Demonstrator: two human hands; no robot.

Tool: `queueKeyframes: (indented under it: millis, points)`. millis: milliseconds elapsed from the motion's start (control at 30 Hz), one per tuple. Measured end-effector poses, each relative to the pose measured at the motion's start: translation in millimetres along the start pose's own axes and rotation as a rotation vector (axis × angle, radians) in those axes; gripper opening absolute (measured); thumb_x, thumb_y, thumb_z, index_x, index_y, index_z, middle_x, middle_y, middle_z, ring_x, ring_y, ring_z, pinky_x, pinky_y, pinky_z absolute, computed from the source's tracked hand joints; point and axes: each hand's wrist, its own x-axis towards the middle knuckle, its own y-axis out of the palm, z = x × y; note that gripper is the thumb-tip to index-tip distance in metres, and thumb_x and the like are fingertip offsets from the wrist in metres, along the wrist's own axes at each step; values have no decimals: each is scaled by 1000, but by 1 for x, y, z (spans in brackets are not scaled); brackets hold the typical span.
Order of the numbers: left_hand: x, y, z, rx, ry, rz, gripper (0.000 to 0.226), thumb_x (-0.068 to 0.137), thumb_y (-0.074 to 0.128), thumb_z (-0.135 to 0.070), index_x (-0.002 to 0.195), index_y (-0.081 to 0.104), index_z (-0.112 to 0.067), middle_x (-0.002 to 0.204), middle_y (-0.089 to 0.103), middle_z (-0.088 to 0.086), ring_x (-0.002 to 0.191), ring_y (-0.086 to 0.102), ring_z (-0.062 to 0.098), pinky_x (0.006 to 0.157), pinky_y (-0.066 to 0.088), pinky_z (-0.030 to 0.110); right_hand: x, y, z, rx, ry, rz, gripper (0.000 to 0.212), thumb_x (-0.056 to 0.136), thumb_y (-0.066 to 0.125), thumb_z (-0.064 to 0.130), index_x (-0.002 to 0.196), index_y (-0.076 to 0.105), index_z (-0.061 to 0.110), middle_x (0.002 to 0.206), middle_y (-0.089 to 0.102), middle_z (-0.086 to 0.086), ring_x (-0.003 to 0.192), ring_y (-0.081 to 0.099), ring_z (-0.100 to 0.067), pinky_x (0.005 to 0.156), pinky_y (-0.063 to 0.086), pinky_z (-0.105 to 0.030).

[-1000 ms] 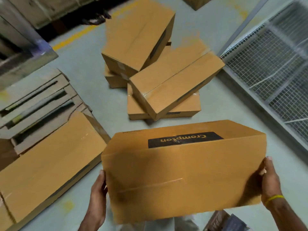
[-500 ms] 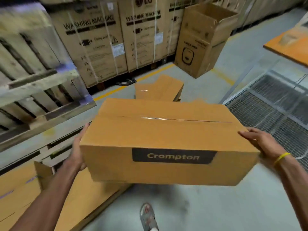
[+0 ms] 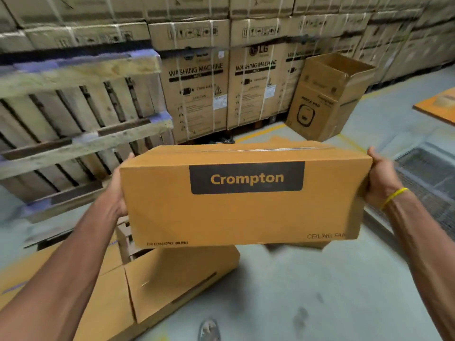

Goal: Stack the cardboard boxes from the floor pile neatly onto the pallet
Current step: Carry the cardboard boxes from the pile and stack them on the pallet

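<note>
Both arms out front, and the Crompton box (image 3: 242,195) is up in the air between the palms, label side facing the camera. The left hand (image 3: 118,193) presses flat against its left end, the right hand (image 3: 380,179) clamps the right end with the thumb over the top edge, a yellow band (image 3: 394,196) on that wrist. Just below and left sit the stacked boxes (image 3: 177,279), one at the left with a flap standing up; what is inside it, can't tell. Grey concrete floor (image 3: 307,291) underfoot. Left, wooden pallets (image 3: 73,124) stand on edge. Further back, an open-topped carton (image 3: 330,97) stands on the floor, its inside hidden. Behind it all, a wall of strapped washing machine cartons (image 3: 197,94).
</note>
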Motion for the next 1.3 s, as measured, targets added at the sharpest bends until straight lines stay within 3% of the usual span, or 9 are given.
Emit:
queueKeyframes:
  millis: [100,200,300,467,633,900,1067,1200,1300]
  points:
    - [-3,-32,-16,-12,-9,14,63,96,49,-72,70,78,-22,66,72,-1,59,69,20,63,56,30,-12,48,-12,-1,-11,23,54,98,42,59,75,70,19,68,71,0,65,69,-19,84,56,-37]
    - [14,-73,-27,-1,2,-39,70,99,46,-70,60,80,-22,65,72,-1,55,70,19,62,56,29,-11,101,-18,-64,25,15,55,98,43,53,62,66,19,60,65,2,59,65,-18,82,53,-35]
    - [36,-108,-41,-1,-38,-118,64,96,50,-72,68,81,-23,71,73,0,60,71,20,70,55,36,-9,156,-32,-98,40,29,58,101,42,48,58,66,18,53,62,5,51,62,-14,63,53,-27]
    - [71,-157,-63,6,-20,-170,62,97,51,-69,64,79,-24,67,73,-1,59,71,20,67,54,36,-1,228,-64,-115,48,70,45,96,44,58,80,68,23,66,67,3,65,64,-18,75,50,-33]
    - [111,-181,-82,-6,-26,-176,59,101,48,-63,73,80,-23,72,74,2,62,72,22,59,59,31,17,271,-81,-103,44,98,39,88,52,63,81,62,26,69,66,6,68,64,-16,80,47,-34]
    - [153,-188,-98,-19,38,-157,56,100,49,-65,82,82,-24,82,76,3,76,71,25,80,57,40,53,308,-70,-107,6,112,28,81,59,54,79,60,27,67,59,8,64,58,-14,71,44,-29]
    - [173,-192,-99,-2,47,-182,46,100,52,-61,95,82,-26,94,77,5,82,73,25,76,57,37,98,326,-75,-74,35,104,17,75,59,41,69,59,25,68,54,8,62,54,-14,62,40,-26]
    - [197,-197,-94,9,12,-257,37,103,54,-46,87,80,-25,81,77,-3,73,72,17,68,56,30,143,349,-94,-82,135,106,28,79,52,27,52,54,21,65,54,7,62,52,-15,59,41,-22]
    - [226,-209,-76,101,-38,-296,31,105,53,-45,108,74,-22,87,79,-2,81,74,14,83,57,35,188,370,-123,-170,206,179,35,82,46,14,49,53,20,68,58,6,68,58,-16,57,46,-19]
